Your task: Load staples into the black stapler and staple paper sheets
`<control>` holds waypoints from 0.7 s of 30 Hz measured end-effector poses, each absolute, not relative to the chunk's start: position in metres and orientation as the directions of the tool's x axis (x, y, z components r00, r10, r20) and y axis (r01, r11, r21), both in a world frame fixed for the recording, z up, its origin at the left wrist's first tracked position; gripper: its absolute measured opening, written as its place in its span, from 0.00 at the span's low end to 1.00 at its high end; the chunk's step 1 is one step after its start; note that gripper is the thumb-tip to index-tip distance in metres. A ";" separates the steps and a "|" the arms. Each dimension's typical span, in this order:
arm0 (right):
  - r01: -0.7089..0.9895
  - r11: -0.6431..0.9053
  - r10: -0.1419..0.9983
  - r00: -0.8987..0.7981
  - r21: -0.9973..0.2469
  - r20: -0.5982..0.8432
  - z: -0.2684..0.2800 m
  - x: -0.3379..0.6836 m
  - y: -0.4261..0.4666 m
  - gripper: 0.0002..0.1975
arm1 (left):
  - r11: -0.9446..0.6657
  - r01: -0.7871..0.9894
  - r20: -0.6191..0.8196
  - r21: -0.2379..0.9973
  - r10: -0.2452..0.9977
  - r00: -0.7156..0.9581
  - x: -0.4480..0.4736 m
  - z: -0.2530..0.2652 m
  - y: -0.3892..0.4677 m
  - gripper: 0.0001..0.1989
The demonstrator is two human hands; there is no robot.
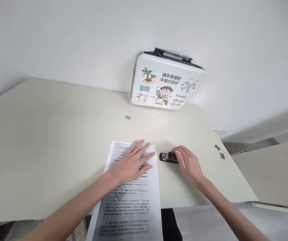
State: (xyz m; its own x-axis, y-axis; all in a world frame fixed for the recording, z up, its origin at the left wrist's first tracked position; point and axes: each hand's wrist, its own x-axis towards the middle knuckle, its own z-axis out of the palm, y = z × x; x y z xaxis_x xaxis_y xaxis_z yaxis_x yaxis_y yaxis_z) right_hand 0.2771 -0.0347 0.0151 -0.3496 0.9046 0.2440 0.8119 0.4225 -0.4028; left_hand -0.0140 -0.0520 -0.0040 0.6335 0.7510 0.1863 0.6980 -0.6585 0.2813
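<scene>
A printed sheet of paper lies on the table and hangs past its front edge; whether more sheets are under it I cannot tell. My left hand rests flat on its upper part, fingers spread. Just right of the paper is a black stapler, its front end pointing at the paper but apart from it. My right hand is closed around the stapler's rear part, which the fingers partly hide.
A white case with cartoon prints and a black handle stands at the table's back against the wall. Small staple strips lie on the table: one strip before the case, two more near the right edge.
</scene>
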 end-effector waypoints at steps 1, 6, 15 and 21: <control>0.802 0.435 0.900 -0.369 -0.409 0.232 0.015 0.284 -0.040 0.20 | -0.654 0.707 0.188 0.270 0.756 0.627 -0.017 -0.001 -0.052 0.27; 0.802 0.335 0.942 -0.303 -0.494 0.148 0.007 0.315 -0.067 0.19 | -0.605 0.760 0.192 0.237 0.796 0.574 -0.055 0.017 -0.076 0.28; 0.775 0.214 0.973 -0.114 -0.595 0.202 -0.019 0.321 -0.054 0.22 | -0.469 0.859 0.148 0.203 0.882 0.447 -0.142 0.010 -0.157 0.35; 0.707 0.336 0.940 -0.209 -0.622 0.270 -0.016 0.267 0.022 0.24 | -0.462 0.877 0.126 0.135 0.886 0.447 -0.146 0.006 -0.171 0.36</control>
